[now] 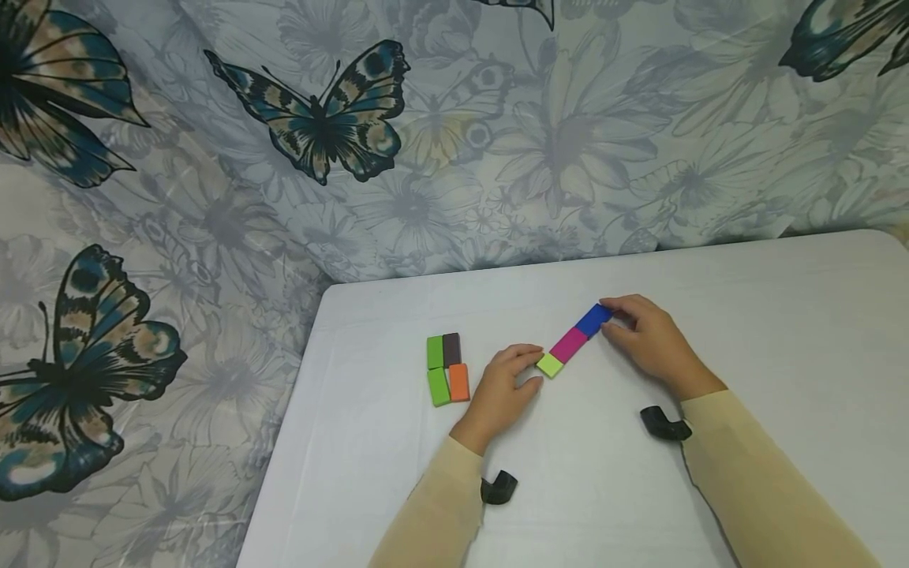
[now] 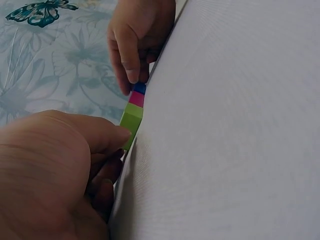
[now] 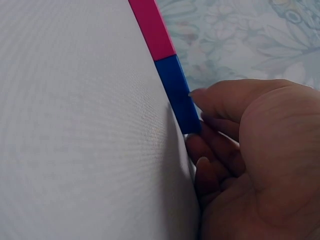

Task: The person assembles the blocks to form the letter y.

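Three blocks lie end to end in a diagonal row on the white table: a lime green block (image 1: pixel 550 365), a magenta block (image 1: pixel 569 345) and a blue block (image 1: pixel 593 319). At the near end, my left hand (image 1: pixel 503 390) holds the lime green block with thumb and fingertips; the left wrist view shows the thumb against its side. My right hand (image 1: pixel 652 341) grips the blue block at the far end, thumb on one side and curled fingers at its tip. Between the hands, the magenta block sits flush against both neighbours.
Left of my left hand, a cluster of blocks lies on the table (image 1: pixel 369 473): two green blocks (image 1: pixel 435 353), a dark brown block (image 1: pixel 451 349) and an orange block (image 1: pixel 459 383). Behind the table's far edge hangs a butterfly-patterned cloth (image 1: pixel 454 197). Black wrist cameras (image 1: pixel 665 424) sit at both sleeves.
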{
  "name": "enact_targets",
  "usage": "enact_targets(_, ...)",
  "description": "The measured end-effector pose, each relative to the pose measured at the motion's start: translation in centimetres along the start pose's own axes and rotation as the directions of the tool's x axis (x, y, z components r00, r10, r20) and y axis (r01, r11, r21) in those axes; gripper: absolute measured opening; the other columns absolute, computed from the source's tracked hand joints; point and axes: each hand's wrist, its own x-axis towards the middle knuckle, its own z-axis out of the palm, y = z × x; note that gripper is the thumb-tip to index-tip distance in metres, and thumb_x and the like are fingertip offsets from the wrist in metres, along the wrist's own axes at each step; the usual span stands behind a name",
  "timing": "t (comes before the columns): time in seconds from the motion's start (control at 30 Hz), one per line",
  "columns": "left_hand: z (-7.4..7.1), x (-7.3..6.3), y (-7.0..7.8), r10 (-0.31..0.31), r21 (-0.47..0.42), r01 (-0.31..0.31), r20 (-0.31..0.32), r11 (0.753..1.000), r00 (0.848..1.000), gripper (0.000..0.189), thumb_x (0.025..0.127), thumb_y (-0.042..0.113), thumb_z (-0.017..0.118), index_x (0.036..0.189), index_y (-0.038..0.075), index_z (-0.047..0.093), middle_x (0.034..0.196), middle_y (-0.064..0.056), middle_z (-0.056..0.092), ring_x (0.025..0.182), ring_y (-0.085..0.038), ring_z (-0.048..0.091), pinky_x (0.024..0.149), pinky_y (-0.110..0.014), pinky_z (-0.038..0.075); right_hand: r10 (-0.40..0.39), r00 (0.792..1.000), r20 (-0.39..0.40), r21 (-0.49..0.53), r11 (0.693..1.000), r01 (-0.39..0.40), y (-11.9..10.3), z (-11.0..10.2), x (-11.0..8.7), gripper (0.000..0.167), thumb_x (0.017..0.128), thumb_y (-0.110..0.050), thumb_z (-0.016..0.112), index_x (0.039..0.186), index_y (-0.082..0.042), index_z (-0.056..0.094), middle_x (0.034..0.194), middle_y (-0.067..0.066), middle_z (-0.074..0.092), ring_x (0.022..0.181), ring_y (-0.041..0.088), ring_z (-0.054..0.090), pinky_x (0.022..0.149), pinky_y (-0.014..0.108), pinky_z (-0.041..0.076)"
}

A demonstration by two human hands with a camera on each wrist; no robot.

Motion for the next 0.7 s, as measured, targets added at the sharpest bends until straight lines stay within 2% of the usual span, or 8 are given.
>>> enact_targets(0.7, 0.61, 0.67, 0.1, 0.029, 0.112, -0.029, 0.004, 0.993, 1.0, 0.043, 0.102, 0.013, 0.078, 0.145, 0.012, 0.071, 0.148, 0.008, 0.06, 0.127, -0.012, 0.053, 0.11, -0.027, 0.043, 0.008, 1.0, 0.018, -0.01, 1.0, -0.008, -0.16, 0.01, 0.07, 0.047, 0.099, -0.002, 0.077, 0.144, 0.005, 0.064, 0.139, 0.028, 0.062, 0.134, 0.049, 0.054, 0.112, 0.068, 0.041)
